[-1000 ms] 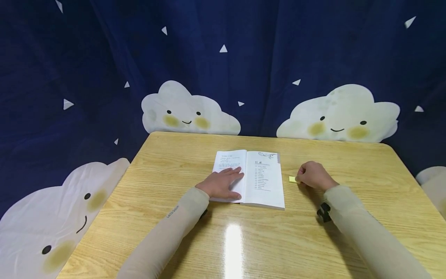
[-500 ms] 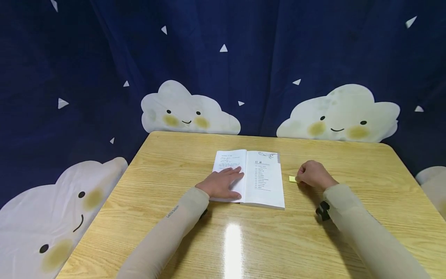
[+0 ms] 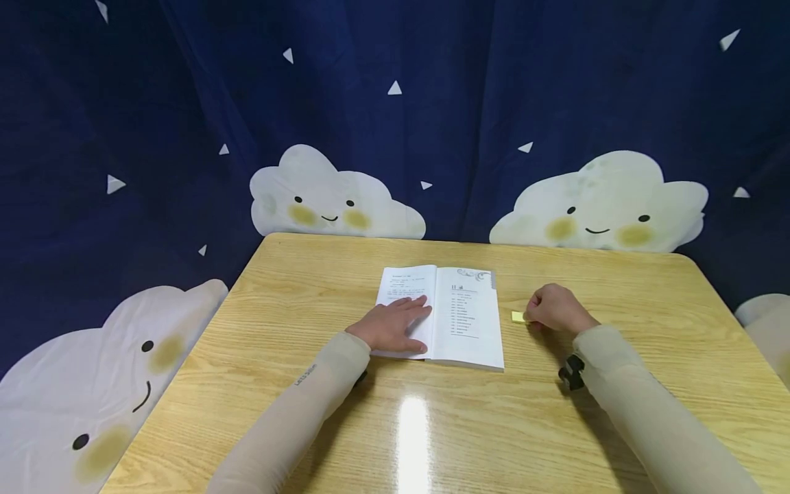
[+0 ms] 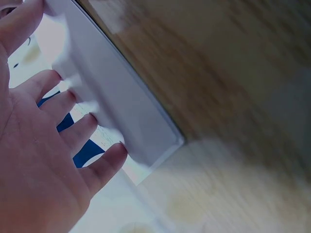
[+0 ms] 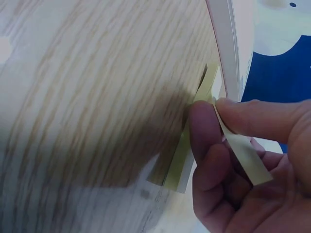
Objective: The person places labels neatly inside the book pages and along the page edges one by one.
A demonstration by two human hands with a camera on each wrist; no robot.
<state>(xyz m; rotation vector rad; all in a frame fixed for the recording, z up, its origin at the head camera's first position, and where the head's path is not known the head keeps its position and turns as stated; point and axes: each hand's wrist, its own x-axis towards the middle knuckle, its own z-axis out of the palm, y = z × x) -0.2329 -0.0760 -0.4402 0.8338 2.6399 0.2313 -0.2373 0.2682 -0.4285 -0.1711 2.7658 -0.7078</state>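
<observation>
Nothing has noticeably shifted, so the work seems paused: my right hand (image 3: 558, 309) pinches a yellow strip (image 5: 249, 160) by the pad (image 5: 179, 167), right of the book (image 3: 469, 346); my left hand (image 3: 393, 326) lies spread on it.

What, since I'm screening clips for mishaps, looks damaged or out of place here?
Nothing looks damaged or misplaced. The open book lies on the table; the yellow strip angled off the lower strip is simply pinched by the right grip.
</observation>
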